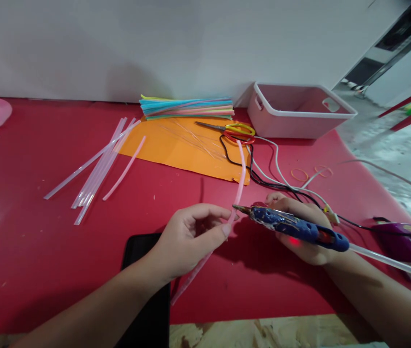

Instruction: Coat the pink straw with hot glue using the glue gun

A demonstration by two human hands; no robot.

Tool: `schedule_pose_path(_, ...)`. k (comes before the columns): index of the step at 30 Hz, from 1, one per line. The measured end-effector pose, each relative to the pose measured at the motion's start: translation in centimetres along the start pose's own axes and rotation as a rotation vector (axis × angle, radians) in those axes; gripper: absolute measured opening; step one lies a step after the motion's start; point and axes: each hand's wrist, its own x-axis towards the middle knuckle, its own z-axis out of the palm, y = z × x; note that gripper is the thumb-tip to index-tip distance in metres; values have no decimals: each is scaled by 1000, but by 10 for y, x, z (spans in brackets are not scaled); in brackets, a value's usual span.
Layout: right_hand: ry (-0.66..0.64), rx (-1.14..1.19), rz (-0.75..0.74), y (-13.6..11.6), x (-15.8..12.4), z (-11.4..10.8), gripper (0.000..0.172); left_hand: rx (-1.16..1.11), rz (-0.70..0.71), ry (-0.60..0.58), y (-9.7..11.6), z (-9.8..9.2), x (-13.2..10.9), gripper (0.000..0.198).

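Observation:
Between thumb and fingers, my left hand pinches a thin pink strip that looks like a fuzzy stem. A paler, clear-looking length runs below the same hand toward the table's front. My right hand is wrapped round a blue hot glue gun with a clear glue stick in its rear. The gun's nozzle points left and meets or nearly meets the pink strip just above my left fingertips. A shorter pink stem lies apart on the red table, left of my hands.
Clear strips lie at left beside an orange sheet. Behind are colored stems, scissors and a pink bin. Cables cross at right, near a purple device. A black flat object lies under my left forearm.

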Motion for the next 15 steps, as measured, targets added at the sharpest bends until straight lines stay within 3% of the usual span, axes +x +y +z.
schedule_pose_path(15,46,-116,-14,0,2,-2,17,11,-1,20,2,2,0,20)
